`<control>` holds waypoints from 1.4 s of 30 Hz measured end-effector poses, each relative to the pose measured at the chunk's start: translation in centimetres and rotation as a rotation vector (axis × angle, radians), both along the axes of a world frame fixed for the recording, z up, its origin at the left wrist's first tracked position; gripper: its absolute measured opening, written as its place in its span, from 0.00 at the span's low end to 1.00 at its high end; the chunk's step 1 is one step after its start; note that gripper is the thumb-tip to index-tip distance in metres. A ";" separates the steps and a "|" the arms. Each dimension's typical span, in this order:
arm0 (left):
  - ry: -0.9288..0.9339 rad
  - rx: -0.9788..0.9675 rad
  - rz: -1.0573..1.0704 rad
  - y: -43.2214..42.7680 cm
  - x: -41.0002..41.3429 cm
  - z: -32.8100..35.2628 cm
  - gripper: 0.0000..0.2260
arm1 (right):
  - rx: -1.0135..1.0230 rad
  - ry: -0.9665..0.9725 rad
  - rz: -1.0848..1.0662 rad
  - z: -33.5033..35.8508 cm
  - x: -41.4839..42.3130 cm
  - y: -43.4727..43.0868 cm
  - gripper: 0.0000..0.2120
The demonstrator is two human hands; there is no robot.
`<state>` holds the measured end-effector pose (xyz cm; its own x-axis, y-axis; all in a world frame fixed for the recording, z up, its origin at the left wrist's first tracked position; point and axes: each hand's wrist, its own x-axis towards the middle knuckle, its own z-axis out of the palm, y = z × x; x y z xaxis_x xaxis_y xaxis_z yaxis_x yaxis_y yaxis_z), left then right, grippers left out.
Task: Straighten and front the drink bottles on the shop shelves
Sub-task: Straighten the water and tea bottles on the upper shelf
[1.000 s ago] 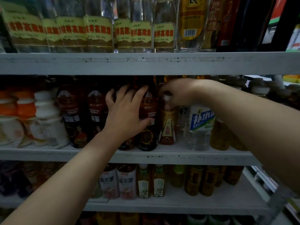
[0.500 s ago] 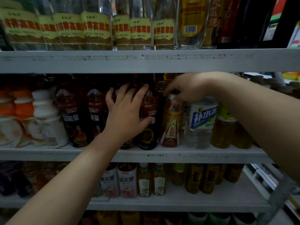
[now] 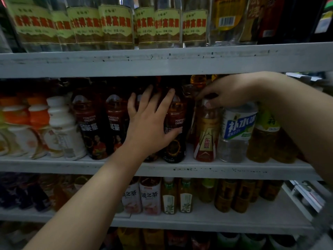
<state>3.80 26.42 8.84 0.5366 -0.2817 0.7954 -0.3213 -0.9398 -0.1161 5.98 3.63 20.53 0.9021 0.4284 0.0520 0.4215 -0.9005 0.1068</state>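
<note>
On the middle shelf, the right hand pinches the cap of a gold-label bottle. Tilted 0.5 seconds ago, it now stands upright near the front edge, probably almost fronted. The left hand, fingers spread, steadies a dark energy bottle.

The middle shelf was packed pretty tight, bottles set shoulder to shoulder. Headroom was capped by the upper shelf; only a slim gap was left beside the gold-label bottle, left side.
</note>
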 end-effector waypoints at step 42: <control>0.307 -0.595 0.031 3.7 -1.6 -8.8 0.38 | 0.527 -0.227 0.177 -4.1 1.0 7.0 0.41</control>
